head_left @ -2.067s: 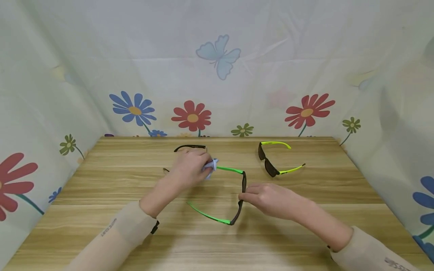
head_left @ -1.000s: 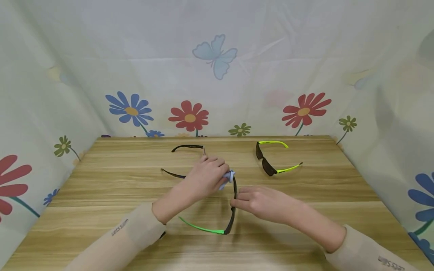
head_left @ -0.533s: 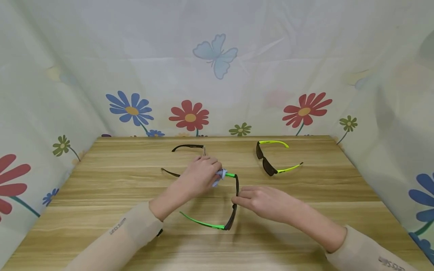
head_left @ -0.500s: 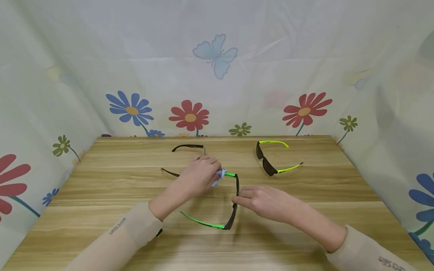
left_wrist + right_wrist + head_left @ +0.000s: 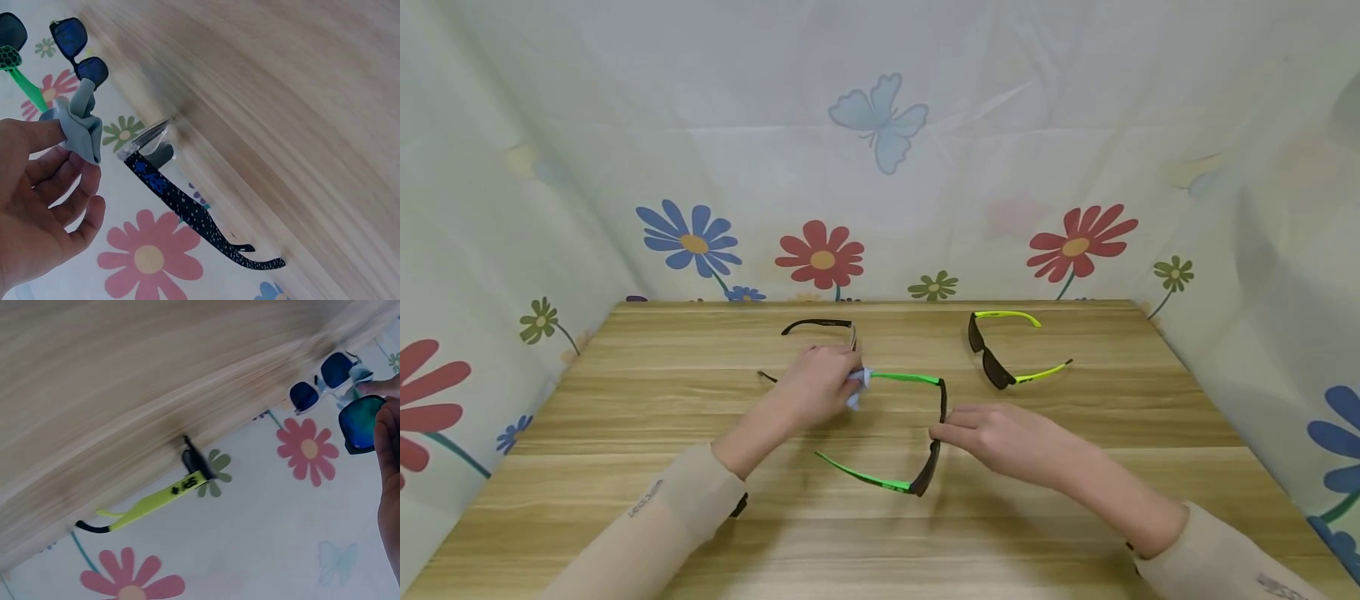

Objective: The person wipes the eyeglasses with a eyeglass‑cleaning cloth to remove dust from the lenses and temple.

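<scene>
Sunglasses with green arms [image 5: 906,378] and a black frame are held above the table, arms unfolded and pointing left in the head view. My right hand [image 5: 1000,437] pinches their frame around the bridge. My left hand [image 5: 814,390] grips a light blue cloth [image 5: 80,125] folded around the far green arm, towards its tip. A blue-green mirrored lens [image 5: 361,425] shows beside my right fingers in the right wrist view. In the head view, the left hand partly hides a second pair of sunglasses with black arms [image 5: 820,322] and a clear front.
Sunglasses with yellow arms [image 5: 1033,377] and dark lenses stand unfolded at the back right of the wooden table [image 5: 625,400]. The black-armed pair stands at the back, left of centre. A flower-printed curtain [image 5: 880,208] encloses the table's back and sides.
The cloth was near the hinge about a second ago; since then my left hand has slid it left along the green arm. The green-armed sunglasses and right hand have shifted slightly right.
</scene>
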A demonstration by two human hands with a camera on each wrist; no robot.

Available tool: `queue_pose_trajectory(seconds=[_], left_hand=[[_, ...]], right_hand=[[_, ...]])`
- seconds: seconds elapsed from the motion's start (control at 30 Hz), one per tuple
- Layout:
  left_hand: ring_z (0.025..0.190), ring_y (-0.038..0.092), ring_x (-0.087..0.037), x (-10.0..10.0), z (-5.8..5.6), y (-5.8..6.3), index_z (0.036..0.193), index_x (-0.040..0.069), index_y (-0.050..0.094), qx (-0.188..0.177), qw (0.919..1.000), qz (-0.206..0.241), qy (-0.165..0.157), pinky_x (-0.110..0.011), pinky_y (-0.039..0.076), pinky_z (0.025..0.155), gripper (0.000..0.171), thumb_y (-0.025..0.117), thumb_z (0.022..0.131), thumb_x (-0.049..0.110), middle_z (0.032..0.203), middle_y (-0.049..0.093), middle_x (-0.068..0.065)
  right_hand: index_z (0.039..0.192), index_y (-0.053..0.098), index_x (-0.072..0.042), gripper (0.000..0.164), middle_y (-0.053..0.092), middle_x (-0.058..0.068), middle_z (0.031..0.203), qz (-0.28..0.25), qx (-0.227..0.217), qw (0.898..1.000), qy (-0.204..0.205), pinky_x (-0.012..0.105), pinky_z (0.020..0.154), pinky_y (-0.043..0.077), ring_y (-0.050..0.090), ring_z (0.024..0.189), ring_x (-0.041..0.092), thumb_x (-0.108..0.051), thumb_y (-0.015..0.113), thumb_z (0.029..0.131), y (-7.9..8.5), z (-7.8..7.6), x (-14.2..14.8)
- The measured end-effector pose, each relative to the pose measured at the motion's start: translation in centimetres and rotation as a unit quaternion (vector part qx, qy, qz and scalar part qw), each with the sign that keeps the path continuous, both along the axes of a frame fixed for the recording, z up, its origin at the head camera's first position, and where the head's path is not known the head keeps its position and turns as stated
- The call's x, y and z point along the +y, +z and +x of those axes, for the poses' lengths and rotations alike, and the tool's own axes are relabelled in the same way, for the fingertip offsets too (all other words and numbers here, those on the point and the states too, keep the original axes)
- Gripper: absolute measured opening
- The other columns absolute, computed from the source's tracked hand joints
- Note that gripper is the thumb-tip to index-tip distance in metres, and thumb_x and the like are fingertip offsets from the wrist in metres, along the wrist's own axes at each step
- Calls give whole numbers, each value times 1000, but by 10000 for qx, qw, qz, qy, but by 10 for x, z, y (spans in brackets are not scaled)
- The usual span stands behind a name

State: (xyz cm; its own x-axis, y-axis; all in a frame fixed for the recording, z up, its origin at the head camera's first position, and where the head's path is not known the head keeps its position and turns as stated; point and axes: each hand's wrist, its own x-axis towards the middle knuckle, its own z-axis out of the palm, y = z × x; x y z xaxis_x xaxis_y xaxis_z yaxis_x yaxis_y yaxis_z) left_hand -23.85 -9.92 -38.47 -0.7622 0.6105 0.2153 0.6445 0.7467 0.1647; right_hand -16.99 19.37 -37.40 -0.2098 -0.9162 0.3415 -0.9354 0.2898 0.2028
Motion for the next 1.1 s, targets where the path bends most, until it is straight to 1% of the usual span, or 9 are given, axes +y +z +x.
queue_pose_trajectory(seconds=[0.1,0.2,0.37,0.47,0.6,0.67,0.8,0.87,1.1], left_hand=[[77,59,-15,-9,-1,3,91,12,68,102,9999,44,43,-42,50,79,9,73,97,17,83,62,4],[72,56,-15,-19,-1,8,87,10,69,246,9995,154,101,-38,49,75,10,75,95,13,78,61,4],[70,54,-15,-34,-1,13,86,8,71,151,9988,276,369,-33,47,67,9,75,93,12,78,62,2],[73,55,-15,-37,1,12,90,7,73,136,9986,211,466,-35,48,70,8,76,94,14,82,64,1],[77,58,-17,-36,3,12,92,7,74,223,9986,169,442,-39,50,76,7,76,94,14,86,68,-1],[80,59,-18,-36,4,11,93,6,75,258,9986,176,424,-41,51,78,7,76,93,13,87,69,-2],[80,61,-18,-36,5,10,93,6,75,273,9984,204,443,-41,52,78,7,76,93,13,87,69,-3],[80,61,-18,-36,4,10,93,6,75,254,9984,219,455,-41,52,78,7,76,94,13,87,69,-3],[82,61,-19,-36,4,9,95,6,75,184,9985,211,464,-43,51,82,8,75,94,14,89,69,-2]], right_hand=[[116,69,1,51,69,2,99,-208,-144,9997,10,21,76,54,64,87,11,19,79,70,-1,-4,11],[116,70,3,51,70,4,100,-452,-325,9984,-89,24,77,56,67,89,14,22,77,69,-1,-8,23],[115,71,3,48,70,6,98,-654,-516,9961,-290,23,73,56,67,85,14,23,75,72,-5,-18,34],[114,72,3,43,69,6,97,-702,-587,9951,-378,24,71,56,67,84,14,21,75,76,-9,-23,38],[113,72,3,34,70,7,97,-620,-734,9942,-489,26,70,56,67,84,15,17,74,82,-11,-29,38],[113,72,4,33,70,8,97,-514,-808,9940,-532,26,70,56,68,83,16,16,73,83,-12,-33,37],[112,73,3,36,69,7,96,-397,-902,9935,-572,26,69,57,68,82,16,18,76,79,-13,-39,35],[111,73,2,36,69,6,96,-380,-997,9925,-594,25,69,56,66,82,14,18,76,79,-14,-42,33],[106,72,-2,22,67,4,88,-377,-1323,9887,-598,26,68,55,62,77,11,10,75,87,-19,-56,26]])
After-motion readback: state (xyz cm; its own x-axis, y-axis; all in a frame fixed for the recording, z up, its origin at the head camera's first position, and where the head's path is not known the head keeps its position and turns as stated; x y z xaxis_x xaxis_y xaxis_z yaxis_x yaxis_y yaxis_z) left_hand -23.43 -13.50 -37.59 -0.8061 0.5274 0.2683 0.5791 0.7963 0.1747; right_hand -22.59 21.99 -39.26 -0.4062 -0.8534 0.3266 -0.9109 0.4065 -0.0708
